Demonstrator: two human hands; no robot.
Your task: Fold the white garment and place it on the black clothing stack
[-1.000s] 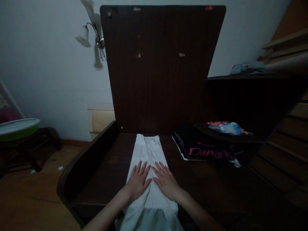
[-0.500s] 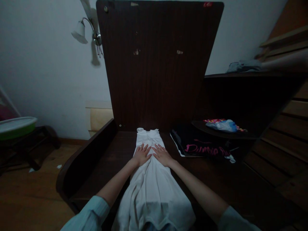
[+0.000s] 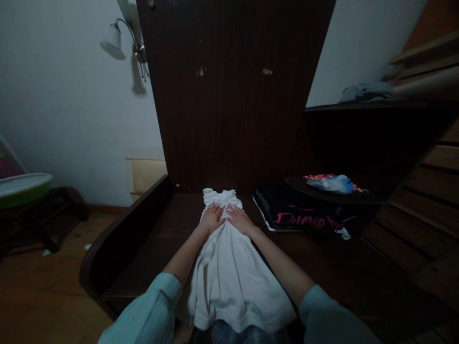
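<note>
A white sleeveless dress [image 3: 234,277] lies lengthwise before me on a dark wooden desk surface [image 3: 158,234]. Its narrow top points away from me, and its wide, pleated skirt spreads toward my lap. My left hand [image 3: 212,220] rests flat on the left of the waist, fingers spread. On the right of the waist lies my right hand [image 3: 239,220], also flat with its fingers stretched out. The thumbs point toward each other. Cloth is bunched in folds just beyond my fingertips, below the shoulder straps.
Right of the dress lies folded black cloth [image 3: 287,210] with pink lettering. A plastic packet [image 3: 332,184] sits on a small dark shelf above it. A tall dark panel [image 3: 233,105] rises behind. At left are a raised side edge [image 3: 125,239] and a green basin [image 3: 25,191].
Both hands have slid forward along the dress, away from me. The upper part has bunched up, and the skirt's hem has shifted forward, showing more of my lap.
</note>
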